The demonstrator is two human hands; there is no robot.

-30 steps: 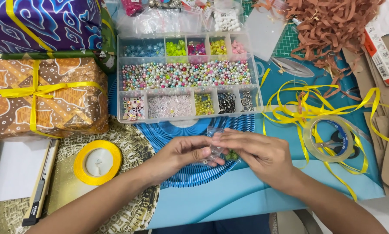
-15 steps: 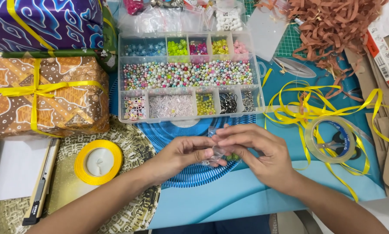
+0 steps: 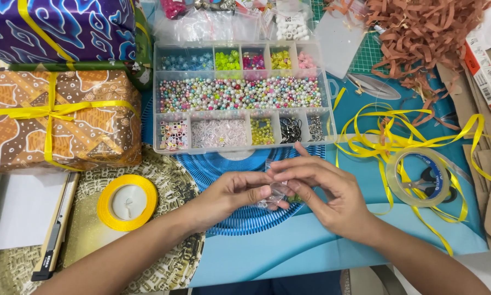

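**A:** What are the hands doing?

**B:** Both meet over the blue mat. The left hand [image 3: 235, 195] and the right hand [image 3: 323, 188] pinch a small clear plastic bag [image 3: 275, 192] between their fingertips. The left thumb and forefinger close on the bag's near edge; the right fingers [image 3: 289, 170] curl over its top. Neither hand hangs loose. Small greenish bits show just under the right fingers, too small to tell what they are.

**A:** And where does the bag sit against everything else?

**B:** It is held between the two sets of fingertips, just above the ribbed blue disc [image 3: 240, 216]. Beyond the fingertips, near but not touching, lies the clear bead organizer [image 3: 240, 95], its long middle compartment full of pastel beads and its smaller compartments sorted by colour.

**A:** What lies to the sides?

**B:** Left of the left hand, a spool of yellow ribbon [image 3: 127, 201] lies flat on a patterned gold mat. Farther out are a box cutter [image 3: 55, 229] and a brown gift box [image 3: 57, 121] tied in yellow ribbon. Right of the right fingers, a roll of clear tape [image 3: 422, 177] sits among loose yellow ribbon [image 3: 387, 139], with a heap of brown paper shred [image 3: 426, 33] beyond.
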